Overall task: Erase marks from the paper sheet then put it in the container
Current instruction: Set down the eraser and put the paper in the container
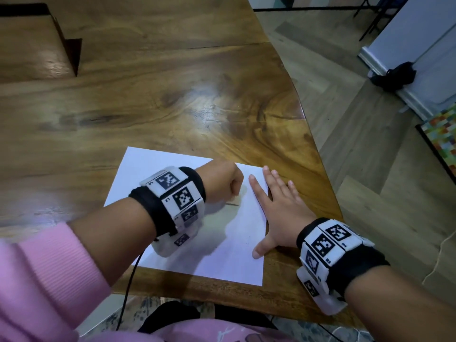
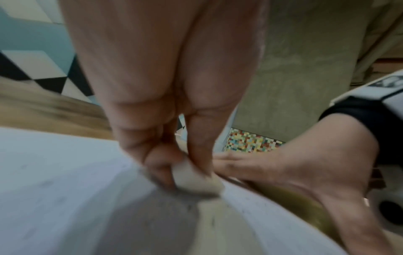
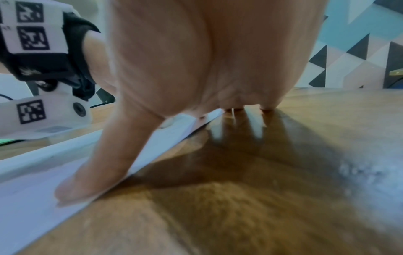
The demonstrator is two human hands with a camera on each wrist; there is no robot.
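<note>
A white paper sheet [image 1: 158,176] lies near the front edge of the wooden table [image 1: 172,95]. My left hand [image 1: 230,187] is curled over the sheet's upper right part and pinches a pale eraser [image 2: 191,179] against the paper [image 2: 54,181]. My right hand [image 1: 275,196] lies flat with fingers spread on the sheet's right edge. Its thumb [image 3: 87,179] and index finger press the paper [image 3: 28,203], while the other fingers rest on bare wood. A faint mark [image 1: 247,242] shows near the thumb. A wooden container [image 1: 37,48] stands at the table's far left corner.
The table's curved right edge [image 1: 318,149] runs close beside my right hand, with wood floor beyond it. A black cable [image 1: 130,280] hangs over the front edge below my left wrist. Bare tabletop stretches between the sheet and the container.
</note>
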